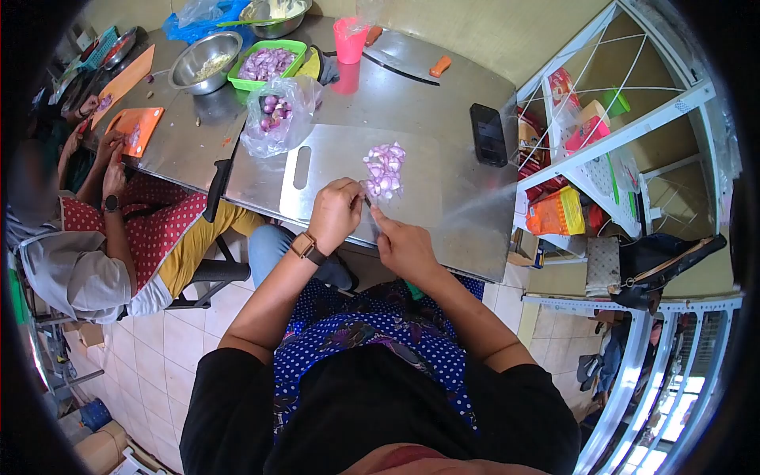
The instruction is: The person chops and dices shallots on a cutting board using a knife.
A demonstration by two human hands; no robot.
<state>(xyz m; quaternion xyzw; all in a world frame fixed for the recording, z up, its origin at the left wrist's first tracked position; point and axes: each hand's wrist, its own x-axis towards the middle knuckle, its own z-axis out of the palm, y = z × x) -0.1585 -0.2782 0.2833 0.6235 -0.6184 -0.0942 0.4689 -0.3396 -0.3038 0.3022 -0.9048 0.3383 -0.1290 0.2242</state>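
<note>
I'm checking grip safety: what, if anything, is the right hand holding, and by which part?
The right hand holds what looks like a small knife, apparently by its handle, mostly hidden.

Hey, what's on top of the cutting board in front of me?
On the cutting board lies a pile of chopped purple onion. Your left hand and right hand are at its near edge. The surface beneath the pile is hidden.

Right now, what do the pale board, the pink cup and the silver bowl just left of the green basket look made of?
The pale board: probably plastic, matt, with an even, milky look. The pink cup: likely smooth plastic, evenly bright. The silver bowl: shiny metal, maybe stainless steel; its grey wall catches light.
</note>
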